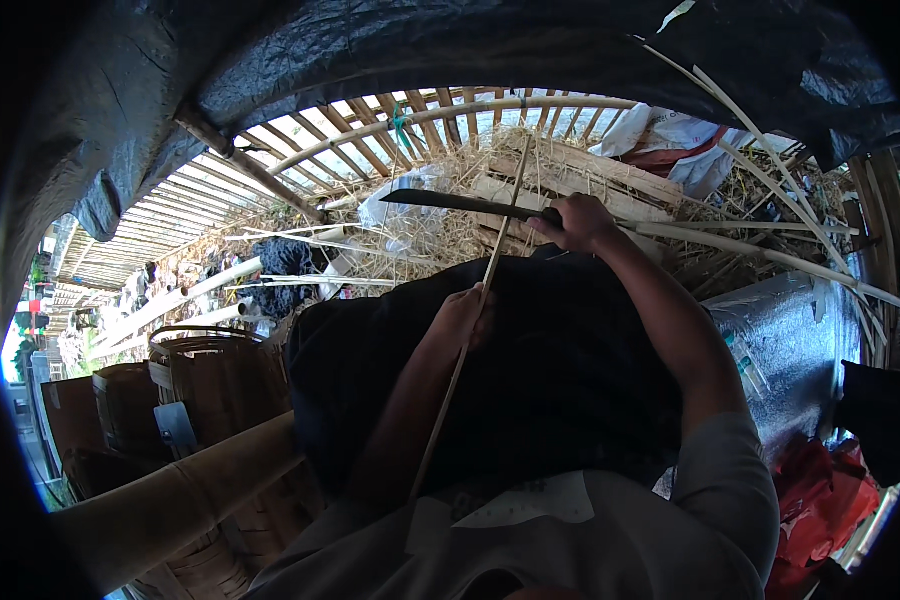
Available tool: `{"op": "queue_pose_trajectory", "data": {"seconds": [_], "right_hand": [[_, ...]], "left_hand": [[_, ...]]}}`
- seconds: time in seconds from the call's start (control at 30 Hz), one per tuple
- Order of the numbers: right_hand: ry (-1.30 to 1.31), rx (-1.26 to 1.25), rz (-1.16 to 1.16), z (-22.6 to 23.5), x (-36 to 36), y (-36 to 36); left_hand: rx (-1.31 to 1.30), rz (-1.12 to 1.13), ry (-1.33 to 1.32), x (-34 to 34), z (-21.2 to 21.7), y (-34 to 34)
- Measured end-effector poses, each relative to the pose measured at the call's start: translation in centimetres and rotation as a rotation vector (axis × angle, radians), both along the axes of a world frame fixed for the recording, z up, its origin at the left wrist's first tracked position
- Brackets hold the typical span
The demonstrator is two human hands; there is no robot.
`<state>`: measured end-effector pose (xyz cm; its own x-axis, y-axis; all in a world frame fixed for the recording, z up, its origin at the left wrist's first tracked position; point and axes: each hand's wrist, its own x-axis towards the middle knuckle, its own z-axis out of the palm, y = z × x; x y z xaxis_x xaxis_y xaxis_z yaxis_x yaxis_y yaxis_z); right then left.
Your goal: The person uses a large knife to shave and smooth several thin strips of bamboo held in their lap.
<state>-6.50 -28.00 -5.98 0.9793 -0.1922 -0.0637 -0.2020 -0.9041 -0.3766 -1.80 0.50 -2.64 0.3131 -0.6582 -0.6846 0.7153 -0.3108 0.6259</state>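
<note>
My left hand [462, 318] is closed round a long, thin bamboo strip [505, 222], which runs from near my body up and away over my lap. In my right hand [578, 222] is the handle of a long dark-bladed knife [450, 202]. Its blade points left and crosses the strip a short way beyond my left hand. Whether the edge bites into the strip or just rests against it, I cannot tell. Dark cloth [560, 340] covers my lap beneath both hands.
A thick bamboo pole [185, 500] lies at the lower left by woven baskets [210, 375]. Straw-like shavings [420, 235] and wooden boards [610, 180] spread ahead. Long bamboo strips [770, 255] reach across the right. A slatted bamboo fence [340, 135] stands behind, with a dark tarp [450, 50] overhead.
</note>
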Motion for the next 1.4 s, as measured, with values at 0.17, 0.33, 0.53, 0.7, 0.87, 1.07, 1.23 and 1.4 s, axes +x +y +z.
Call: {"op": "queue_pose_trajectory", "data": {"seconds": [0.17, 0.33, 0.53, 0.7, 0.87, 1.07, 1.23, 1.4], "right_hand": [[-0.105, -0.013, 0.267, 1.2, -0.4, 2.3], [-0.006, 0.046, 0.006, 0.6, 1.0, -0.5], [0.076, -0.055, -0.109, 0.7, 0.7, -0.5], [0.067, -0.052, 0.099, 1.0, -0.2, -0.9], [0.022, -0.086, 0.122, 0.5, 0.4, -0.8], [0.088, -0.071, -0.302, -0.4, 1.0, -2.0], [0.093, -0.074, 0.061, 1.0, 0.0, -1.5], [-0.034, -0.104, 0.037, -0.5, 0.3, -2.3]], "left_hand": [[0.016, 0.004, 0.001, -0.1, 0.6, -0.4], [-0.061, 0.006, 0.035, 0.0, 0.6, -0.5], [-0.051, -0.01, 0.05, 0.1, 0.6, -0.4], [-0.014, -0.025, -0.009, -0.4, 0.8, -0.4], [-0.075, -0.026, 0.099, 0.1, 0.3, 0.1], [-0.071, -0.014, 0.117, 0.1, 0.3, -0.4], [-0.067, 0.007, 0.147, 0.1, 0.6, -0.3], [-0.053, -0.008, 0.148, 0.1, 0.9, -0.4]]}}
